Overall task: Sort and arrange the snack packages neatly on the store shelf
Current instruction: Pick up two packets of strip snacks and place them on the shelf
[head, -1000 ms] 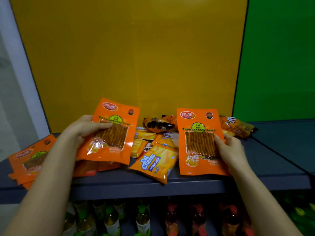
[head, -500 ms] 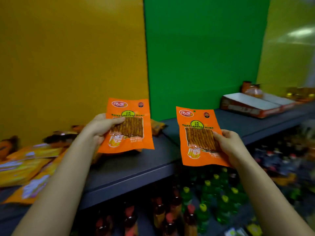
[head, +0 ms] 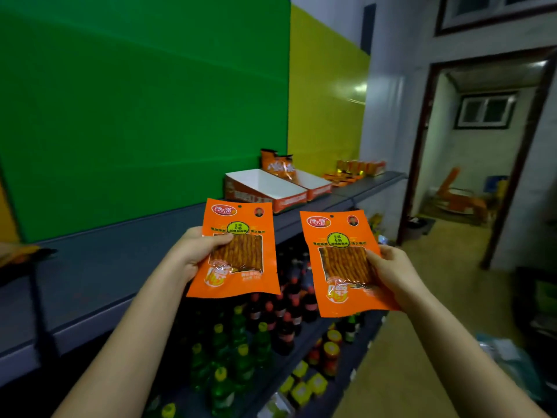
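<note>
Snack packages (head: 241, 257), two orange ones, are both up in the air before you, side by side and apart. The green back panel (head: 135, 101) fills your 10 o'clock. Under it the grey shelf (head: 120, 267) runs from 8 o'clock to 1 o'clock, and open cartons (head: 265, 182) stand on it at 12 o'clock. Bottles (head: 271, 321) stand on the lower level at 6 o'clock. Your left hand (head: 193, 254) grips the left package (head: 238, 218) by its left edge, thumb on the front. Your right hand (head: 391, 267) grips the right package (head: 340, 263) by its right edge in the same way.

Shop: store shelf (head: 120, 267) over bottled drinks (head: 262, 330)
</note>
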The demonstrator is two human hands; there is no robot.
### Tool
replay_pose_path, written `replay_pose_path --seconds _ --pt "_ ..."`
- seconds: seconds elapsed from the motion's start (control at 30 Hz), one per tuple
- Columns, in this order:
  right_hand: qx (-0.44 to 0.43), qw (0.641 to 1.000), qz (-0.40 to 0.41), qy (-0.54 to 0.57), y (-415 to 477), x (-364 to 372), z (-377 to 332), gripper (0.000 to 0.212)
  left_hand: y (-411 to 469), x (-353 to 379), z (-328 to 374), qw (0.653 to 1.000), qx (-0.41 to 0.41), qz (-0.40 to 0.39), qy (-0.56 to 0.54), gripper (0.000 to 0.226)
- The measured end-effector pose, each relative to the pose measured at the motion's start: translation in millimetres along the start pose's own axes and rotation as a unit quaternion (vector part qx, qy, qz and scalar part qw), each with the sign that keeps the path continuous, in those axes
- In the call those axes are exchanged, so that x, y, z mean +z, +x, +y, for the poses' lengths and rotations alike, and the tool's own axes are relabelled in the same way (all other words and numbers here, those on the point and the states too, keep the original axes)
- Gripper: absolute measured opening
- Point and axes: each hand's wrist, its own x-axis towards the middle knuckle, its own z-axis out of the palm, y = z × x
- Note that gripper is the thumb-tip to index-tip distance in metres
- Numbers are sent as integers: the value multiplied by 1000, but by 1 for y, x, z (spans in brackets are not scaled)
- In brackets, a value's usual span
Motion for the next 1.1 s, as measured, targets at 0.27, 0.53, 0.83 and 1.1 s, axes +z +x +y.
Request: replay_pose_path --seconds 0.27,0.53,0.83,1.1 --pt "37 998 46 -18 87 -74 57 13 80 140 5 997 -5 -67 27 9" --pt "82 994 77 1 213 -118 100 26 197 260 12 993 14 -116 25 13" --pt "95 990 105 16 359 -170 126 30 330 383 37 988 30 -147 24 18" --pt "110 989 88 51 475 -211 172 33 415 479 33 991 12 -131 32 15"
